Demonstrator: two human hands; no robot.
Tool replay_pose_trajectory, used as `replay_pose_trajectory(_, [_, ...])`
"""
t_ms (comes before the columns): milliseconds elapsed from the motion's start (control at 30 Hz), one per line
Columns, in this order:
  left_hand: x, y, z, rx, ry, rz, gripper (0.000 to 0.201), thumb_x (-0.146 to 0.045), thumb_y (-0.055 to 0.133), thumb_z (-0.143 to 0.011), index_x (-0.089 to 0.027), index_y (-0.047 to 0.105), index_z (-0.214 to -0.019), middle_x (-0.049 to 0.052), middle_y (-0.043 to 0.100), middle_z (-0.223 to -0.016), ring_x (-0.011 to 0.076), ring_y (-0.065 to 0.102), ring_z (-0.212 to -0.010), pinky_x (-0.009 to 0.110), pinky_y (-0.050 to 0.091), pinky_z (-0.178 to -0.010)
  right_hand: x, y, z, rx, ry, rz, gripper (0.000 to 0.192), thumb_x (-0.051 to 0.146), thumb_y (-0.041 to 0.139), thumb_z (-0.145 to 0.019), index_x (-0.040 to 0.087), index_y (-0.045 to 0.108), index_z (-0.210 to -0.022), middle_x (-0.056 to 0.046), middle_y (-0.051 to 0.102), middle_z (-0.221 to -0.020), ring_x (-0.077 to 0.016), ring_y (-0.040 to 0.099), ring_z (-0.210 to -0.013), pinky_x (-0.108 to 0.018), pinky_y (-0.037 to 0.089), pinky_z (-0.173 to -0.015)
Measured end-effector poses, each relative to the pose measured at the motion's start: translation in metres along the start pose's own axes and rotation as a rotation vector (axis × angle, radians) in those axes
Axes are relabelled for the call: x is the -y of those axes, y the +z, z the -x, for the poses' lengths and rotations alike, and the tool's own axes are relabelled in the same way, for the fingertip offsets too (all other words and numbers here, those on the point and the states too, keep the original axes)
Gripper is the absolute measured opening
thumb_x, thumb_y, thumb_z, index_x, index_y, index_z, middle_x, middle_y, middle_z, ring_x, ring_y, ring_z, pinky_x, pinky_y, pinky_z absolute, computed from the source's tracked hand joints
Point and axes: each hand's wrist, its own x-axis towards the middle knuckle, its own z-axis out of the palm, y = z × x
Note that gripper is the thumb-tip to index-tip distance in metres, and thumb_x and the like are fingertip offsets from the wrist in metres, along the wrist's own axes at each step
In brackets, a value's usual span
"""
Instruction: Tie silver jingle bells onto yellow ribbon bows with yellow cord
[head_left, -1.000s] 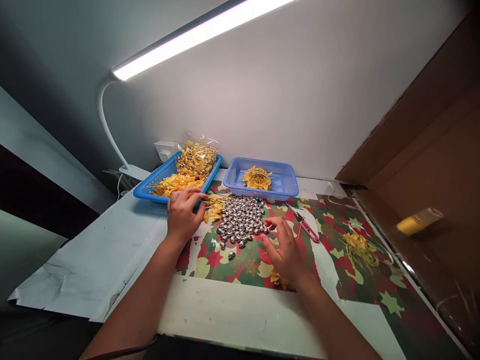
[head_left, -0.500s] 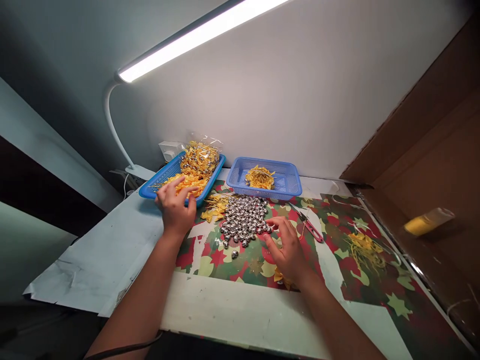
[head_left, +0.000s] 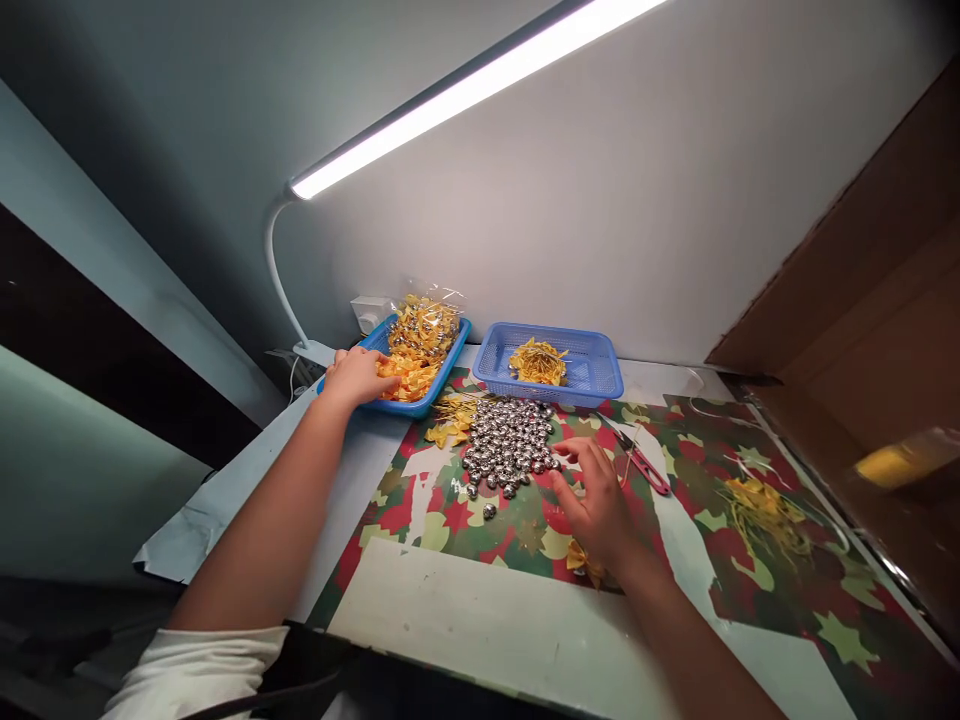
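Observation:
My left hand (head_left: 356, 377) reaches over the left edge of the blue basket (head_left: 424, 408). Its fingertips and thumb are apart, at the yellow ribbon bows (head_left: 411, 376) inside, and nothing shows in its grasp. On the camouflage-patterned sheet lies a heap of small silver bells (head_left: 510, 445), with one bell (head_left: 490, 511) apart at the front. Beside the heap's right edge rests my right hand (head_left: 598, 500), thumb and fingers spread and curved, holding nothing I can see. A yellow bow (head_left: 581, 562) lies under its wrist side, partly hidden.
A clear bag of bows and bells (head_left: 426, 325) sits in the blue basket. Behind the bells stands a lilac-blue basket (head_left: 600, 390) with bows. Red-handled thread snips (head_left: 646, 468) and stringed yellow bows (head_left: 765, 505) lie rightward. A lit lamp (head_left: 480, 95) hangs above.
My left hand has moved further left and down to the bows in the blue basket. My right hand stays beside the bells. The whole view has shifted slightly.

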Motion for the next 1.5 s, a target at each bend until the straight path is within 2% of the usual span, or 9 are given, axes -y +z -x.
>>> replay_pose_trajectory(133, [0.01, -0.009, -0.021, 0.179, 0.059, 0.025, 0.041, -0.052, 0.067, -0.066, -0.019, 0.071, -0.09, 0.009, 0.071, -0.095, 0.0297, 0.064, -0.09, 0.035, 0.05, -0.078, -0.001, 0.0, 0.0, -0.004, 0.007, -0.001, 0.017, 0.024, 0.047, -0.089, 0.023, 0.051, -0.105, -0.008, 0.06, -0.106, -0.0251, 0.056, -0.102, -0.044, 0.045, -0.089])
replay_pose_trajectory(200, [0.01, -0.01, -0.025, 0.209, 0.09, 0.03, 0.045, -0.055, 0.061, -0.07, -0.019, 0.069, -0.096, 0.008, 0.071, -0.097, 0.0263, 0.065, -0.086, 0.032, 0.05, -0.076, -0.001, 0.0, 0.0, -0.002, 0.01, 0.003, 0.017, 0.024, 0.047, -0.089, 0.023, 0.051, -0.105, -0.008, 0.06, -0.105, -0.0249, 0.057, -0.101, -0.043, 0.046, -0.089])
replay_pose_trajectory(333, [0.002, -0.002, -0.027, 0.201, 0.18, 0.027, 0.057, -0.055, 0.061, -0.071, -0.02, 0.064, -0.115, 0.011, 0.065, -0.12, 0.0285, 0.061, -0.106, 0.033, 0.045, -0.091, -0.001, 0.001, 0.0, 0.004, 0.006, 0.019, 0.017, 0.023, 0.047, -0.088, 0.022, 0.052, -0.104, -0.008, 0.061, -0.105, -0.0245, 0.057, -0.101, -0.042, 0.046, -0.089])
replay_pose_trajectory(500, [-0.006, 0.016, -0.028, 0.231, 0.226, 0.065, 0.03, -0.041, 0.063, -0.071, -0.022, 0.073, -0.092, 0.007, 0.073, -0.101, 0.0271, 0.065, -0.094, 0.03, 0.046, -0.084, -0.005, 0.001, 0.0, -0.001, 0.018, 0.028, 0.017, 0.023, 0.047, -0.088, 0.022, 0.053, -0.104, -0.008, 0.06, -0.106, -0.0249, 0.057, -0.102, -0.042, 0.046, -0.088])
replay_pose_trajectory(767, [0.002, 0.009, -0.025, -0.016, 0.14, 0.29, 0.026, -0.027, 0.061, -0.072, -0.019, 0.073, -0.094, 0.005, 0.072, -0.079, 0.0228, 0.062, -0.078, 0.029, 0.046, -0.076, -0.004, 0.0, -0.001, 0.001, 0.005, 0.014, 0.016, 0.023, 0.047, -0.088, 0.022, 0.053, -0.103, -0.008, 0.06, -0.105, -0.0248, 0.057, -0.102, -0.042, 0.045, -0.089])
replay_pose_trajectory(1000, [0.005, 0.005, -0.035, -0.167, -0.065, 0.705, 0.03, -0.027, 0.067, -0.071, -0.015, 0.067, -0.098, 0.0, 0.065, -0.07, 0.0153, 0.06, -0.066, 0.026, 0.048, -0.067, -0.005, 0.002, -0.001, -0.012, 0.012, 0.019, 0.017, 0.024, 0.047, -0.088, 0.022, 0.054, -0.103, -0.008, 0.061, -0.104, -0.0248, 0.057, -0.101, -0.042, 0.046, -0.087])
replay_pose_trajectory(1133, [0.005, 0.003, -0.035, -0.077, -0.198, 0.97, 0.025, -0.024, 0.07, -0.074, -0.014, 0.062, -0.095, -0.002, 0.062, -0.066, 0.0107, 0.059, -0.055, 0.022, 0.049, -0.057, -0.005, 0.002, -0.001, -0.005, 0.011, 0.01, 0.017, 0.024, 0.047, -0.088, 0.021, 0.054, -0.103, -0.008, 0.06, -0.104, -0.0248, 0.057, -0.101, -0.042, 0.046, -0.088])
replay_pose_trajectory(1267, [0.004, -0.003, -0.031, 0.068, -0.287, 1.166, 0.02, -0.017, 0.074, -0.073, -0.016, 0.061, -0.087, 0.0, 0.064, -0.071, 0.0107, 0.065, -0.059, 0.021, 0.053, -0.057, -0.005, 0.002, -0.002, 0.002, 0.014, 0.016, 0.017, 0.024, 0.046, -0.087, 0.021, 0.054, -0.103, -0.008, 0.06, -0.104, -0.0249, 0.057, -0.101, -0.042, 0.046, -0.087])
replay_pose_trajectory(1500, [0.006, -0.008, -0.025, 0.211, -0.354, 1.324, 0.018, -0.009, 0.074, -0.072, -0.016, 0.061, -0.082, 0.003, 0.068, -0.077, 0.0138, 0.07, -0.069, 0.02, 0.056, -0.06, -0.004, 0.001, -0.002, 0.008, 0.024, 0.003, 0.016, 0.023, 0.046, -0.087, 0.022, 0.053, -0.102, -0.008, 0.06, -0.104, -0.025, 0.056, -0.101, -0.042, 0.045, -0.087])
